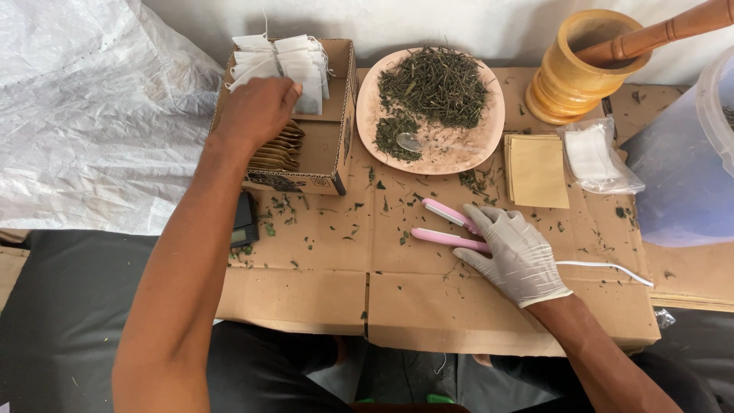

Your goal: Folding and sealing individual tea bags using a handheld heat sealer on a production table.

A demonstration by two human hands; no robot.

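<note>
My bare left hand (pixel 256 109) reaches into a cardboard box (pixel 334 153) and pinches a white tea bag (pixel 308 84) from a row of several standing at the back. Brown paper envelopes (pixel 277 151) lie in the box under my wrist. My right hand (pixel 514 252), in a white glove, rests on a pink hinged sealer (pixel 442 226) lying open on the flattened cardboard sheet (pixel 321 291); a white cord (pixel 608 268) runs off to the right. A pink plate (pixel 489 138) of dried green leaves with a spoon (pixel 413 142) sits behind the sealer.
A wooden mortar (pixel 569 73) with a pestle (pixel 665 30) stands at the back right. A stack of brown envelopes (pixel 537 170) and a plastic packet of white bags (pixel 596 157) lie beside the plate. A small black scale (pixel 245 219) sits left; a translucent tub (pixel 715 115) far right.
</note>
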